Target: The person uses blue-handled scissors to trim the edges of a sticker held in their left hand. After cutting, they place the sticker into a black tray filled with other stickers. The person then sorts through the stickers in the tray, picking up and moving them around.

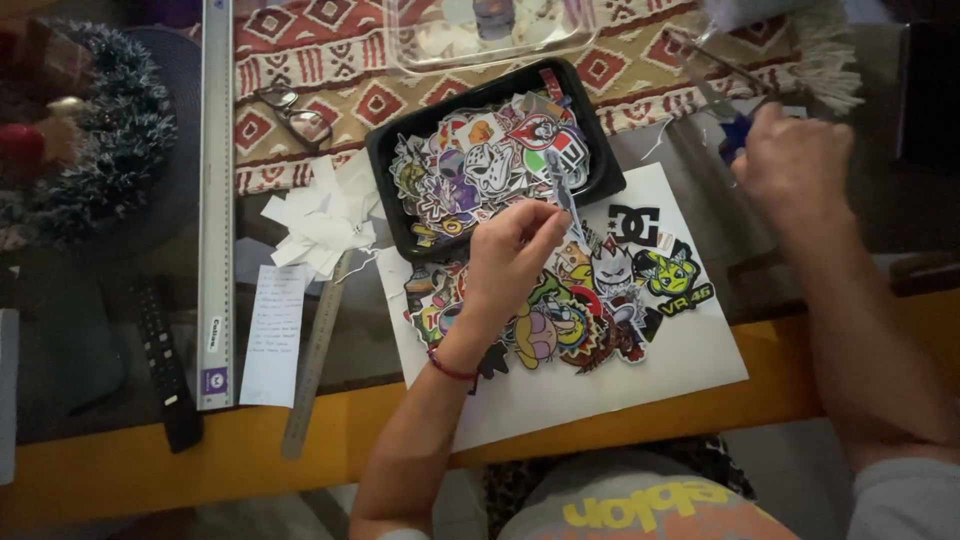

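**Sticker pinched over the sheet**

Left fingers (545, 222) pinch a thin sticker (562, 190) upright, just above the white sheet (640, 375) of laid-out stickers. The tray (385, 160) sits at eleven o'clock. At two, the right hand (790, 160) closes around scissors (725, 110), blades pointing away.

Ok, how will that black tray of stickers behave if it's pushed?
The black tray looks thin and light, so it probably slides easily. The stickers are heaped loose above its rim, so some would likely spill.
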